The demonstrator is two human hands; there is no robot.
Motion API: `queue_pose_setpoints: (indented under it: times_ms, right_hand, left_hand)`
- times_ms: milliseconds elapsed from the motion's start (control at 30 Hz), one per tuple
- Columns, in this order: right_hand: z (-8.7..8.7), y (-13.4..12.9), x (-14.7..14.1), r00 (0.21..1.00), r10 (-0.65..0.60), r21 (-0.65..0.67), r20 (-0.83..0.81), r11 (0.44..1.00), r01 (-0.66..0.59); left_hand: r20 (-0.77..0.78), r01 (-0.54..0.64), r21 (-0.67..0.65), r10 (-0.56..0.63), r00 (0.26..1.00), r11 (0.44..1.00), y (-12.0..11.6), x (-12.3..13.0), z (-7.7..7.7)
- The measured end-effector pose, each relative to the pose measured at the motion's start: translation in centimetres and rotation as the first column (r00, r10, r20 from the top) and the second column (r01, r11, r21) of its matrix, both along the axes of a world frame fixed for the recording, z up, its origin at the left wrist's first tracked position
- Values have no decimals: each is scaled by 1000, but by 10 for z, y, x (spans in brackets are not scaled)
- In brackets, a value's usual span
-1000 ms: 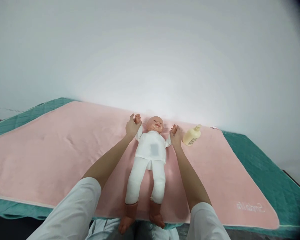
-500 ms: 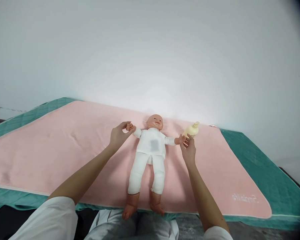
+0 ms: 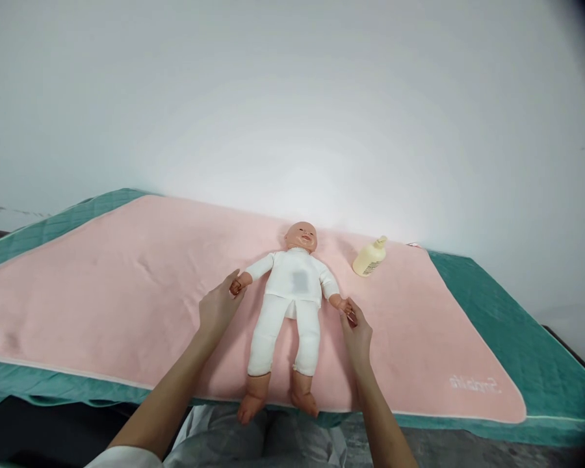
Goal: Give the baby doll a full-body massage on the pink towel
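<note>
A baby doll in a white top and trousers lies on its back, head away from me and bare feet at the near edge. My left hand is closed round the doll's hand on the left side. On the other side, my right hand pinches the doll's other hand between thumb and fingers. Both doll arms slant outward and down from its shoulders. A pale yellow pump bottle stands to the right of the doll, apart from my hands.
Beneath the doll is a pink mat with faint lettering at its lower right corner. It lies over a green padded cover. A plain pale wall rises behind. Something black is below the near left edge.
Both my hands have drawn the doll's hands down toward me, so its arms have swung from stretched sideways to slanting low. The bottle, partly covered by my right hand before, now shows fully.
</note>
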State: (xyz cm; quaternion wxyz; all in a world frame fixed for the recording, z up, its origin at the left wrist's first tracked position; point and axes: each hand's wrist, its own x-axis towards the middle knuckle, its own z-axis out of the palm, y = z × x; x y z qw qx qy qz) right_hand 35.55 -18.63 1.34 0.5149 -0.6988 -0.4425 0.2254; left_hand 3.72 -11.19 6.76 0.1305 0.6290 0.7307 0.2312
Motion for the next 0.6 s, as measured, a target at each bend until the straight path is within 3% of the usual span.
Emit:
queue_pose_setpoints:
  times_ms: [167, 300, 433, 600]
  right_hand:
    - [-17, -8, -1, 991, 81, 4, 111, 997, -82]
    - [-25, -9, -2, 955, 128, 28, 269, 990, -141]
    - [-29, -8, -2, 913, 142, 17, 382, 987, -161]
    - [-33, -7, -1, 909, 146, 49, 389, 983, -179]
  left_hand:
    - [-56, 113, -94, -119, 991, 989, -10, 1, -12]
    - [-30, 180, -84, -183, 983, 980, -11, 1, -21]
    - [-70, 176, -99, -184, 980, 979, -10, 0, -24]
    - [-146, 145, -95, -158, 977, 985, -11, 4, -24]
